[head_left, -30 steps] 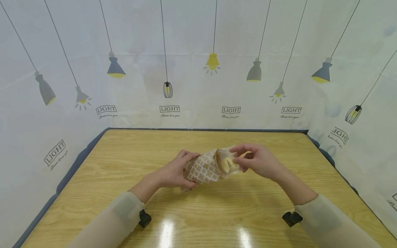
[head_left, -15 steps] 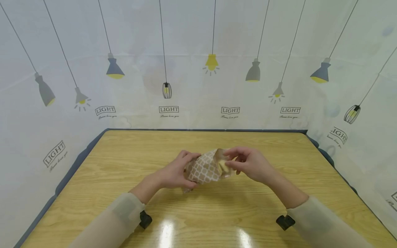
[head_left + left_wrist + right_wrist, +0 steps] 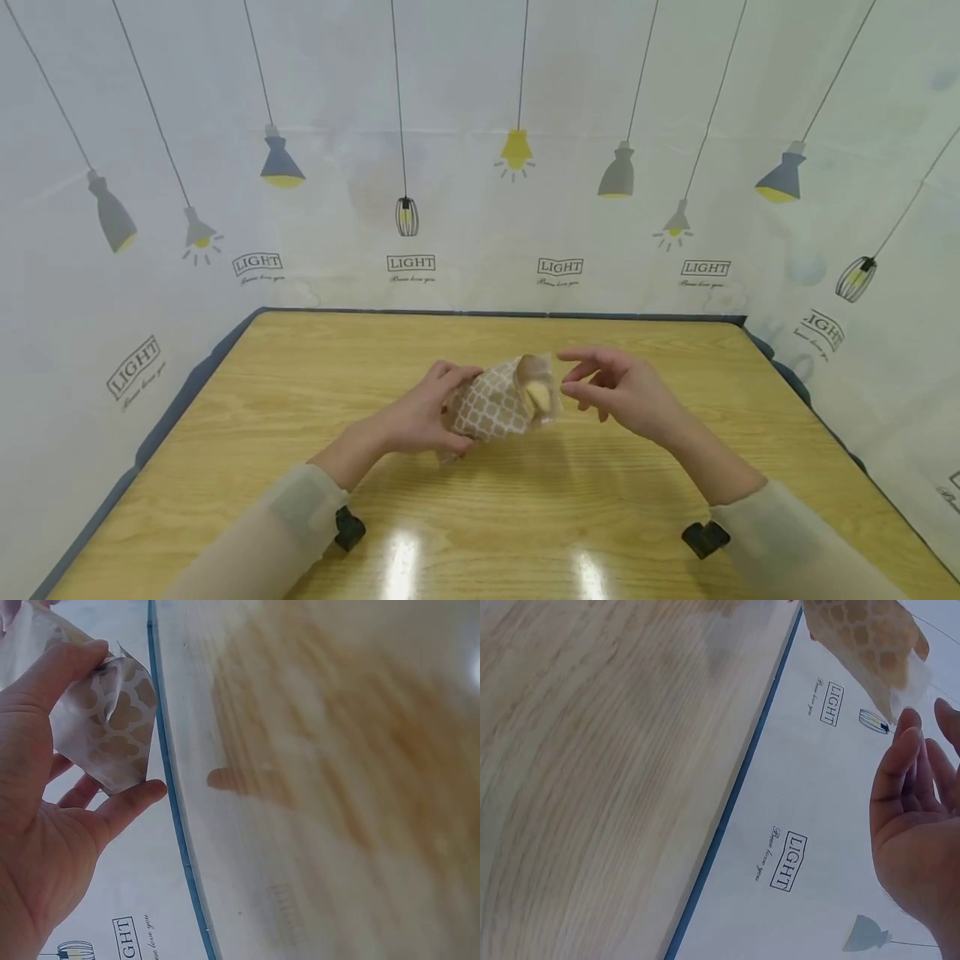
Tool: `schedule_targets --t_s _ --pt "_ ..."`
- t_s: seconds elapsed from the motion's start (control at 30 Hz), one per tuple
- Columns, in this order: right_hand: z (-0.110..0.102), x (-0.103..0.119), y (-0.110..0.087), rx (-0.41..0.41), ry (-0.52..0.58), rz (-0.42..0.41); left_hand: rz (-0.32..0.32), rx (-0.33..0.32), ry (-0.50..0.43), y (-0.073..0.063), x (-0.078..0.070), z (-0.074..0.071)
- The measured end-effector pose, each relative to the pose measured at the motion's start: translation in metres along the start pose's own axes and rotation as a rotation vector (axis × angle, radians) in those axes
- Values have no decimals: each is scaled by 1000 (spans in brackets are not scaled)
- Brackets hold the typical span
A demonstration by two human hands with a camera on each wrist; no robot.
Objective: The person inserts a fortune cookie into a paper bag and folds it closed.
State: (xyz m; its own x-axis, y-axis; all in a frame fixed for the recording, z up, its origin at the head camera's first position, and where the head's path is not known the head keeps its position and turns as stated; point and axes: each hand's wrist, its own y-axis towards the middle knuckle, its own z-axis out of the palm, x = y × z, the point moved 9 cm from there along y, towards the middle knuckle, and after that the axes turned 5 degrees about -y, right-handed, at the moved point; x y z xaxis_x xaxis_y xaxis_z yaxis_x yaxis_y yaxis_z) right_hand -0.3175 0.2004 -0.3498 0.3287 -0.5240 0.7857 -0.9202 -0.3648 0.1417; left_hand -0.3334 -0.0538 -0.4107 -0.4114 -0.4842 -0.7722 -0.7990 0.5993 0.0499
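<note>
Near the middle of the head view, my left hand [image 3: 431, 412] holds a tan bag [image 3: 491, 407] with a white lattice pattern, thumb on the near side and fingers on the far side. The bag lies on its side in the hand, its open mouth facing right. Inside the mouth shows a pale yellow piece [image 3: 537, 396], whose kind I cannot tell. My right hand [image 3: 626, 392] hovers just right of the mouth, fingers loosely bent and nothing visible between them. In the right wrist view, the thumb and fingertips [image 3: 907, 720] are close to the bag's thin, translucent edge [image 3: 911, 686].
The hands are above a wood-grain table [image 3: 480, 517] with a dark blue edge. A white curtain [image 3: 465, 175] printed with hanging lamps and LIGHT labels encloses the back and sides. Small black devices [image 3: 705, 540] sit at both sleeve cuffs.
My right hand moved left to the bag's mouth, then drew back right. The mouth's translucent part reaches less far right than a second ago. My left hand keeps its hold.
</note>
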Motion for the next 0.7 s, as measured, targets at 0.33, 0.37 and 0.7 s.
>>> schedule_targets --t_s 0.33,0.37,0.7 --pt "9 7 2 10 -33 -17 19 9 7 2 -1 4" --pt "10 6 3 5 -33 -20 19 8 12 3 -1 4" --pt "13 2 3 -14 -72 -43 12 13 3 4 0 5"
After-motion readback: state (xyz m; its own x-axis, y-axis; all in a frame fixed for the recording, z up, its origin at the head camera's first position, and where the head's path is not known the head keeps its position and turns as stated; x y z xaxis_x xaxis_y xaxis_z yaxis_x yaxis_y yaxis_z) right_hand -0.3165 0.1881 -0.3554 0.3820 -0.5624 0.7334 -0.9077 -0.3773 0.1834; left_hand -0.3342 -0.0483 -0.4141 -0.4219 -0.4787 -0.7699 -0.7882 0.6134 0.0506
